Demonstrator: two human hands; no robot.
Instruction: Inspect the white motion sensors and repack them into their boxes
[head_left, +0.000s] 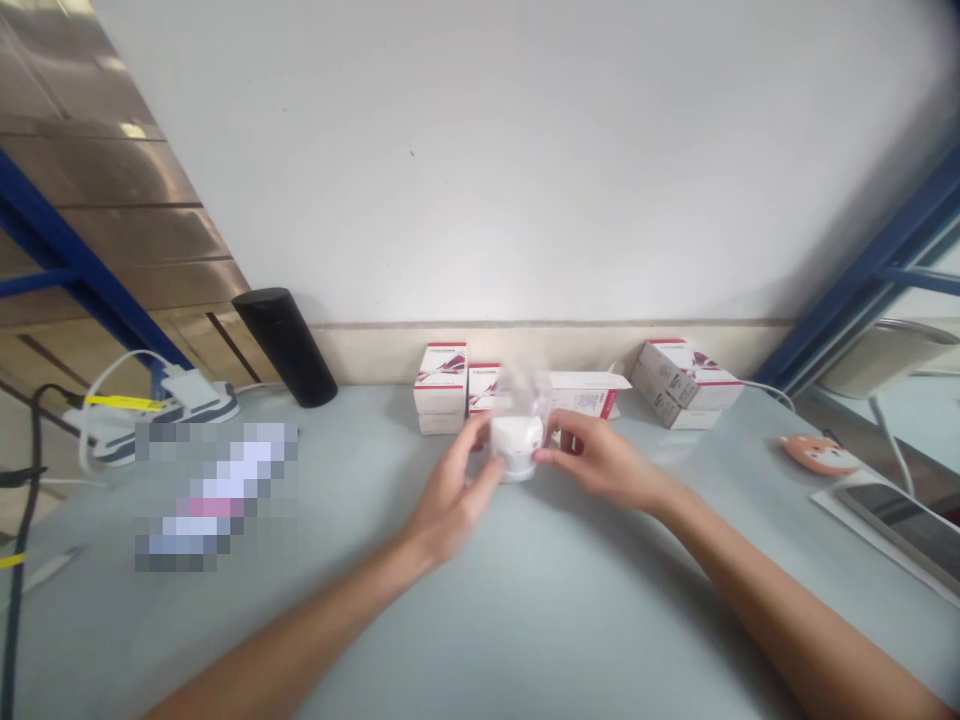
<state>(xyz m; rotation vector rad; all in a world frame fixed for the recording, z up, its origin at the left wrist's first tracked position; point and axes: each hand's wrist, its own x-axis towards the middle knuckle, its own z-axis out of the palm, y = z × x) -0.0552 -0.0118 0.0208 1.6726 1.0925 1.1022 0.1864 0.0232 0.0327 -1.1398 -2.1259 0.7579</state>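
Left hand (450, 495) and right hand (600, 462) grasp a white cup (516, 448)
Clear plastic (517, 388) rises from it over the table (540, 610), just before red-and-white boxes (441, 388); a black cylinder (283, 346) stands well left.

From my remote station I see a white tub (517, 448) over the pale blue-grey worktop (540, 640), red-banded white boxes (440, 388) along its back edge (a plain black cylinder (284, 347) at back left).
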